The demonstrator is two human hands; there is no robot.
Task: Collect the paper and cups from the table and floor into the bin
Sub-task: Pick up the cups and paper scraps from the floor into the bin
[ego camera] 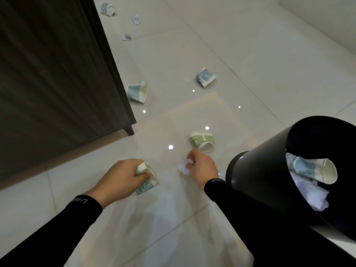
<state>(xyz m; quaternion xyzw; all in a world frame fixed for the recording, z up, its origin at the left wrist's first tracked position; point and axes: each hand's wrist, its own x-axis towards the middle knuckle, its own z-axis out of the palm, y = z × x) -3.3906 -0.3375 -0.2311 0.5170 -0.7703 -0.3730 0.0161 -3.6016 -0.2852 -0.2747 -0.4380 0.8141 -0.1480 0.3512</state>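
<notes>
Hands (119,177) (202,167) holding cup (148,185) and paper (184,167), glossy tiled floor (250,54), dark cabinet (57,74)

Bin (260,170) cut off at right edge, blue cup (146,186) half hidden under left fingers (138,175)

- Blue cup (147,185), crushed, gripped in left hand (119,178).
- White paper wad (184,167), pinched by right hand (202,168).
- Green cup (202,140), on its side, just beyond right hand.
- Black bin (260,170), right of that hand, part-filled.

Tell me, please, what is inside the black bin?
The black bin holds a blue paper cup lying on crumpled white paper. Whatever lies beneath that paper, and the bin's bottom, is covered.
</notes>
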